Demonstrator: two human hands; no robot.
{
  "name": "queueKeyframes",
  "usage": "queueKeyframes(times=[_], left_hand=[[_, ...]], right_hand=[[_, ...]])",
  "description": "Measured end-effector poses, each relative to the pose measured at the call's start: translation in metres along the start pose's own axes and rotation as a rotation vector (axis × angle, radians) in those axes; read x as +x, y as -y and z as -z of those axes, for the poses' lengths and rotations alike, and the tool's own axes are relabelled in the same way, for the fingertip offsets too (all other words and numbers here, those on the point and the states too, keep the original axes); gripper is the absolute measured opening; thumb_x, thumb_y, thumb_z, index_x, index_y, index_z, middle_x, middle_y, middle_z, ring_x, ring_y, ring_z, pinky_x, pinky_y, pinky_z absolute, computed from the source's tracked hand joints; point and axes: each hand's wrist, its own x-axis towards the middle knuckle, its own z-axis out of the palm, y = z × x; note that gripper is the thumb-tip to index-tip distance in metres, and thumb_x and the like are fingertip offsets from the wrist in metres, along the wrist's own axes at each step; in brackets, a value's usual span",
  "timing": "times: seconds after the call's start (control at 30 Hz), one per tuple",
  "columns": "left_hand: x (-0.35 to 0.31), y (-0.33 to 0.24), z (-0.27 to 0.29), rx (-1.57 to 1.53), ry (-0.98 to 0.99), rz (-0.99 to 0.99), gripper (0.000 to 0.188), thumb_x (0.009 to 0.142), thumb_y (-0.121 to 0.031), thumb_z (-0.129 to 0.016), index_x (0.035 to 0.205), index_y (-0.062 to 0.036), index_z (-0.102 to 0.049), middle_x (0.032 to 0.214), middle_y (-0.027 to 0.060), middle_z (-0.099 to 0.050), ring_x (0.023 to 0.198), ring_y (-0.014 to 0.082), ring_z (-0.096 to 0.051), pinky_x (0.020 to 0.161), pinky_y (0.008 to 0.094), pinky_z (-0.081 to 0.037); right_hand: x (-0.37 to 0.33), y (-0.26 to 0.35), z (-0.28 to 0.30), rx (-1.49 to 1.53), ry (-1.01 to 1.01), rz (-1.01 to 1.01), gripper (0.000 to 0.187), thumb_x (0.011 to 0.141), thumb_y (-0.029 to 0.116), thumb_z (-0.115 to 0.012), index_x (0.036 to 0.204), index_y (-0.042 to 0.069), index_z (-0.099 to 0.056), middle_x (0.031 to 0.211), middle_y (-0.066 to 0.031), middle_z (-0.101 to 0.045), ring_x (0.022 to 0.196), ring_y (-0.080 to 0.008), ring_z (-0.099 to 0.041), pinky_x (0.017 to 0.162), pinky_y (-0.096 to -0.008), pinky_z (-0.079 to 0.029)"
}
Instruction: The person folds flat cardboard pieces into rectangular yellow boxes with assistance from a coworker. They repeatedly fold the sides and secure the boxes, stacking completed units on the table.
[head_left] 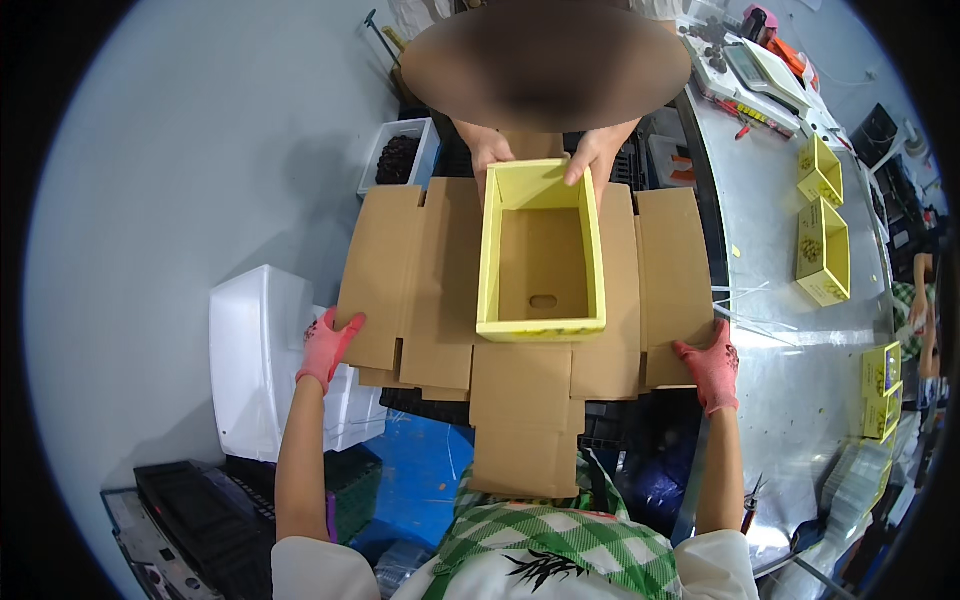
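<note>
A flattened brown cardboard carton (440,310) lies unfolded in front of me, its flaps spread to both sides and toward my apron. My left hand (328,348), in a pink glove, grips the carton's left edge with the thumb on top. At the right edge my right hand (712,368), also pink-gloved, has its thumb over the cardboard and its other fingers partly hidden. Over the carton's middle is an open yellow box (492,270) without a lid, its bottom brown with an oval hole. Two bare hands of a person opposite (594,158) hold its far end.
A steel table (770,370) runs along my right, with small yellow boxes (824,250), a scale (765,75) and white strips on it. White plastic bins (245,360) stand at left by the wall. A tub of dark pieces (398,160) sits at far left.
</note>
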Motion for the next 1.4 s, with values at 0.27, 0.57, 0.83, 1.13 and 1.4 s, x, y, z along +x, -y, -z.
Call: queueKeyframes(times=[0.27, 0.57, 0.83, 1.13, 1.4], left_hand=[[-0.042, -0.069, 0.018, 0.141, -0.138, -0.248, 0.058, 0.076, -0.032, -0.071, 0.125, -0.0067, -0.053, 0.111, 0.0162, -0.059, 0.102, 0.0346, -0.059, 0.083, 0.0414, -0.05], [-0.064, -0.102, -0.104, 0.31, 0.039, -0.548, 0.052, 0.083, -0.031, -0.06, 0.128, -0.0079, -0.048, 0.118, 0.0185, -0.051, 0.098, 0.038, -0.056, 0.083, 0.0458, -0.048], [-0.047, -0.092, -0.106, 0.284, -0.08, -0.027, 0.094, 0.061, -0.063, -0.076, 0.123, 0.0012, -0.046, 0.124, 0.0202, -0.048, 0.12, 0.0333, -0.043, 0.098, 0.0446, -0.041], [-0.036, -0.108, -0.06, 0.172, -0.239, -0.499, 0.099, 0.066, -0.025, -0.082, 0.144, -0.0071, -0.025, 0.142, 0.0226, -0.034, 0.09, 0.0324, -0.066, 0.072, 0.0367, -0.057], [-0.103, -0.193, -0.062, 0.27, 0.578, -0.962, 0.055, 0.072, -0.028, -0.074, 0.121, -0.012, -0.055, 0.142, 0.0134, -0.035, 0.107, 0.0347, -0.054, 0.09, 0.0404, -0.047]], right_hand=[[-0.003, -0.02, -0.001, 0.034, -0.073, 0.257, 0.071, 0.074, 0.012, -0.073, 0.137, 0.012, -0.041, 0.117, -0.0163, -0.062, 0.106, -0.033, -0.061, 0.091, -0.0376, -0.048], [-0.046, 0.034, -0.074, -0.194, 0.055, 0.647, 0.058, 0.084, 0.026, -0.059, 0.139, 0.018, -0.042, 0.137, -0.0187, -0.041, 0.122, -0.0411, -0.042, 0.095, -0.0521, -0.04], [-0.039, 0.009, -0.096, -0.016, -0.184, 0.305, 0.078, 0.081, 0.051, -0.065, 0.132, 0.0, -0.039, 0.13, -0.0222, -0.044, 0.117, -0.0406, -0.044, 0.098, -0.0482, -0.038], [0.006, 0.019, -0.044, 0.509, 0.467, 0.15, 0.086, 0.066, 0.033, -0.083, 0.131, -0.004, -0.041, 0.118, -0.0213, -0.057, 0.103, -0.024, -0.061, 0.088, -0.0324, -0.05], [-0.048, 0.092, -0.077, -0.17, -0.059, 0.738, 0.057, 0.074, 0.002, -0.059, 0.128, 0.016, -0.05, 0.134, -0.0174, -0.046, 0.086, -0.0346, -0.065, 0.071, -0.0401, -0.053]])
